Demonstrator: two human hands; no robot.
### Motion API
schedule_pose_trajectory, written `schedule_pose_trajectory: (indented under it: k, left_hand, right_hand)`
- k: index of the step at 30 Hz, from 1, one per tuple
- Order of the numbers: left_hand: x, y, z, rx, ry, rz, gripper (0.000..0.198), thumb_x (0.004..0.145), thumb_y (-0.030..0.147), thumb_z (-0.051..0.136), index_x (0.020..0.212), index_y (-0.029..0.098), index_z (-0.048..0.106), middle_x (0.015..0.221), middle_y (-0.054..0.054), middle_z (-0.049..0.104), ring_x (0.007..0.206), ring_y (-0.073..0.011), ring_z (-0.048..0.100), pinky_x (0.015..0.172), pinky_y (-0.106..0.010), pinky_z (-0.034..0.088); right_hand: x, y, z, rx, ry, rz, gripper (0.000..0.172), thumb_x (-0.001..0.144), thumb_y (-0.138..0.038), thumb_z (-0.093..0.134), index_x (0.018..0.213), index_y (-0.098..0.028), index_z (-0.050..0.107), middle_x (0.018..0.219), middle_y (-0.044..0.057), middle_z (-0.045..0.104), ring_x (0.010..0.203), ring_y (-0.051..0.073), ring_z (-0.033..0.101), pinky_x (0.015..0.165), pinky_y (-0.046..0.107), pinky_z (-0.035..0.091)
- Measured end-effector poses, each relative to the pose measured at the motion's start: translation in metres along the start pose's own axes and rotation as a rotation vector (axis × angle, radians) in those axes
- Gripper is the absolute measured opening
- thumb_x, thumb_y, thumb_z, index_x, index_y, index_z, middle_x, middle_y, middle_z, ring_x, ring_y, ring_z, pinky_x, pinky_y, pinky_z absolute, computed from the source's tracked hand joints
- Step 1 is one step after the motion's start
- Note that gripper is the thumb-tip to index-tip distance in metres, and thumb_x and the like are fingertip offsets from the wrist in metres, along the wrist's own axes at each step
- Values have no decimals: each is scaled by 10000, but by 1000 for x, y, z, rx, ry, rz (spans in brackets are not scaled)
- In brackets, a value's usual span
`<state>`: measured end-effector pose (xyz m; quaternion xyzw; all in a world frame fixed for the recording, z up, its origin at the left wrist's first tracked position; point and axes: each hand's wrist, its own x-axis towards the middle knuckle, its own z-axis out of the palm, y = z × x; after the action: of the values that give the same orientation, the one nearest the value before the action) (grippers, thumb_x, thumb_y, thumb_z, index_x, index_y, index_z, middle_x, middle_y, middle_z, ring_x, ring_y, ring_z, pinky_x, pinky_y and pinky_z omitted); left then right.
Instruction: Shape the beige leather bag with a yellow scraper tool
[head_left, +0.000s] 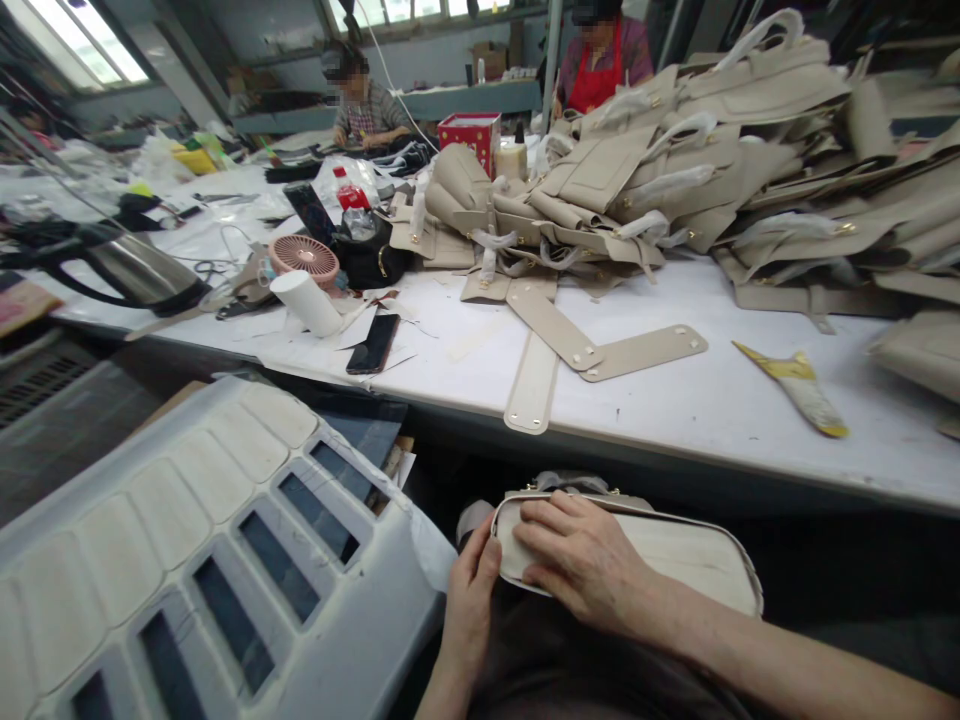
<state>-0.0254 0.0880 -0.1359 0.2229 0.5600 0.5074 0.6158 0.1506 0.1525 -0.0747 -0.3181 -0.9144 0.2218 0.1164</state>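
A beige handbag (675,550) lies across my lap with its long, round-ended base panel facing up and a dark edge line around it. My left hand (471,585) pinches the rim at its left end, thumb on top and fingers around the outside. Flat on the panel rests my right hand (577,550), fingers apart and pressing near that same end. Part of the bag is covered by my right hand and forearm. Behind the panel, a plastic-wrapped handle (566,482) and small gold fittings show.
On the white table (660,420) lie beige base strips (645,352), a yellow glue tube (801,390), a phone (373,344) and a heap of beige bags (600,180). A grey plastic crate (360,620) carrying pale oval panels stands at my left. Two people sit across the table.
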Motion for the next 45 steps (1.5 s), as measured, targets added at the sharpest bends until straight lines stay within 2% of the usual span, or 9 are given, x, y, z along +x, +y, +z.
schedule_pose_trajectory:
  k: [3,6,9,14,22,26,32,39,45]
  left_hand:
    - [-14,25,3,577,81,212,349,822,468,673,1090,253,733,1079,-55,728,1019,-283,638,899,-307,460]
    - [-20,42,8,884,119,420,177,862,381,624,819,260,746,796,-53,710,741,-220,629,695,-280,419]
    - [-18,45,11,1014,130,548,280,903,317,555,650,233,639,654,-42,615,629,-180,566,620,-284,346]
    - [-12,42,14,1249,147,619,353,975,261,402,656,203,543,654,-32,584,614,-163,557,616,-295,323]
    - [-7,52,22,1468,138,652,346,956,201,414,631,198,530,631,-32,582,573,-164,560,585,-321,288]
    - [-8,57,18,1265,64,557,333,962,266,430,697,179,613,679,-37,609,640,-163,573,625,-289,328]
    - [-3,52,-1,663,-39,257,383,912,432,549,634,171,581,602,15,511,611,-128,473,587,-238,342]
    - [10,0,4,-270,-83,-94,239,822,385,715,958,207,632,961,-9,660,831,-142,604,775,-238,472]
    - [30,-39,14,-578,-58,-335,357,921,485,530,1053,187,675,1120,-62,684,1085,-211,622,913,-266,503]
  right_hand:
    - [0,0,0,-16,16,-11,124,940,-308,522,995,-205,561,1071,60,598,926,227,473,797,388,375]
    - [0,-1,-2,-21,22,-13,123,924,-307,550,986,-201,549,1076,51,591,933,224,468,791,379,366]
    - [-1,-1,-4,-16,7,-22,138,925,-313,553,1011,-205,544,1067,40,584,947,218,472,796,371,357]
    - [-1,0,-5,-31,12,-34,130,955,-333,504,934,-216,555,1032,31,577,923,204,474,753,368,326]
    - [2,-1,-4,-15,12,-9,127,961,-312,494,911,-217,561,984,24,569,906,190,469,749,356,318]
    - [1,-4,-5,-21,16,17,78,938,-284,525,912,-216,555,998,25,571,911,193,465,731,355,311]
    - [1,-7,-7,-46,33,32,66,929,-276,538,906,-215,541,1009,18,575,893,197,450,726,358,305]
    - [1,-8,-6,-41,20,53,98,919,-291,567,961,-207,541,1092,21,591,946,206,457,788,365,326]
    - [1,-8,-10,-41,-9,54,89,918,-283,565,970,-213,547,1109,17,591,932,202,460,781,364,333]
